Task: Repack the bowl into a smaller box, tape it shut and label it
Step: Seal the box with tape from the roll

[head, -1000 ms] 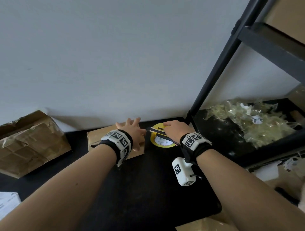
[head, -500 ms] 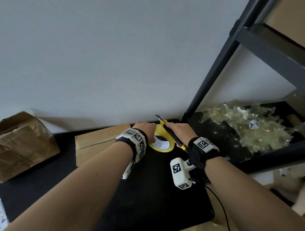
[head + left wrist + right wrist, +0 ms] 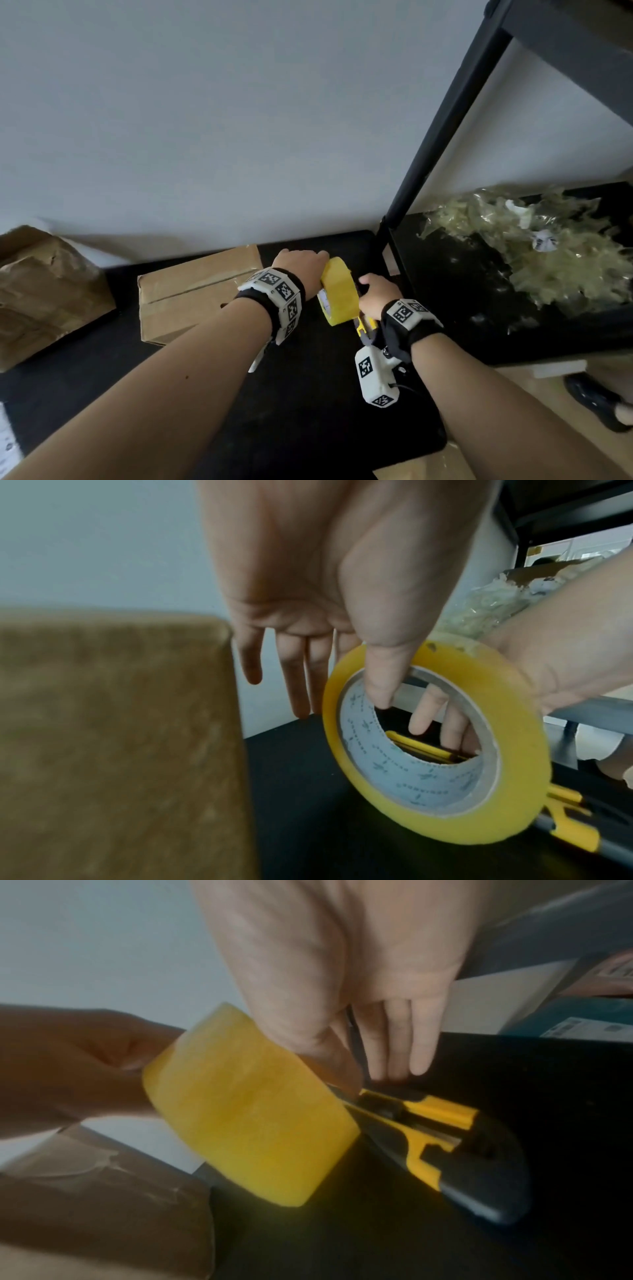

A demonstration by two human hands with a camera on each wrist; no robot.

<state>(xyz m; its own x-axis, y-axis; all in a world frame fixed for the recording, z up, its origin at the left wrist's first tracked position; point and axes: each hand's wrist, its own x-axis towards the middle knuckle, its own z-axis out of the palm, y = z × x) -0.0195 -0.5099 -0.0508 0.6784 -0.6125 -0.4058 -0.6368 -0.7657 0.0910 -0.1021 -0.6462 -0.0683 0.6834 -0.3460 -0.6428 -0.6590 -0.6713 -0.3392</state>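
My left hand (image 3: 303,270) holds the yellow tape roll (image 3: 339,291) up on its edge above the black table; its thumb (image 3: 383,674) is hooked inside the roll's core (image 3: 421,772). Just to the right, my right hand (image 3: 376,298) pinches the front of a yellow and grey utility knife (image 3: 366,330) and its thumb touches the roll (image 3: 250,1104). The knife's body (image 3: 445,1139) lies low over the table, its blade hidden. The small closed cardboard box (image 3: 198,291) sits left of the roll. No bowl is in view.
A crumpled larger cardboard box (image 3: 44,291) stands at the far left. A black metal shelf (image 3: 445,308) to the right holds a heap of used clear tape and wrap (image 3: 548,253). The wall is close behind. White paper (image 3: 7,442) lies at the left front edge.
My left hand left the small box, took the tape roll and tipped it from flat to standing on edge. My right hand lowered the knife beside the roll. The view shifted left.
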